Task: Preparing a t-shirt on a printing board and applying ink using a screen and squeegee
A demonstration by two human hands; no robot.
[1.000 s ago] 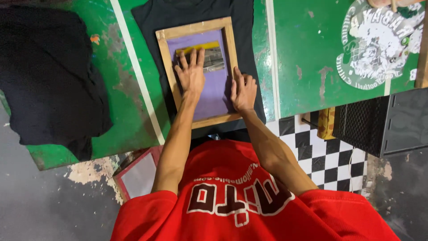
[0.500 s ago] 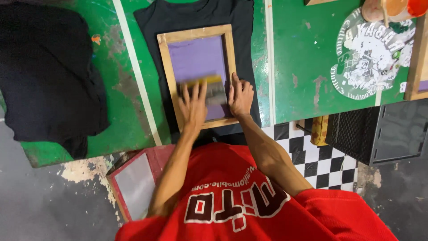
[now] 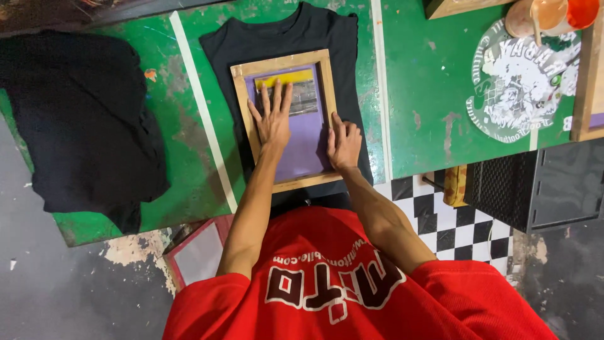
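Two hands on the screen frame [image 3: 286, 121] right now, and that frame sits square on the black shirt [image 3: 289, 34], which lies flat on the green table [image 3: 428, 82]. My left hand [image 3: 273, 121] is spread wide, fingers loose and flat on the purple mesh inside the frame, tips reaching up to the yellow ink band [image 3: 284, 79] at the frame's far end. My right hand [image 3: 343, 143] is half-curled, fingers pressed down on the frame's right rail, gripping nothing, just pinning it. Left of the frame, a heap of dark cloth [image 3: 82, 119]. Right of the frame, a round white print [image 3: 519, 82] on the tabletop. I'd call this the pressing stage: mesh held down against the cloth. Next move, I reckon, calls for steady, even pressure and no sideways slip of the frame.
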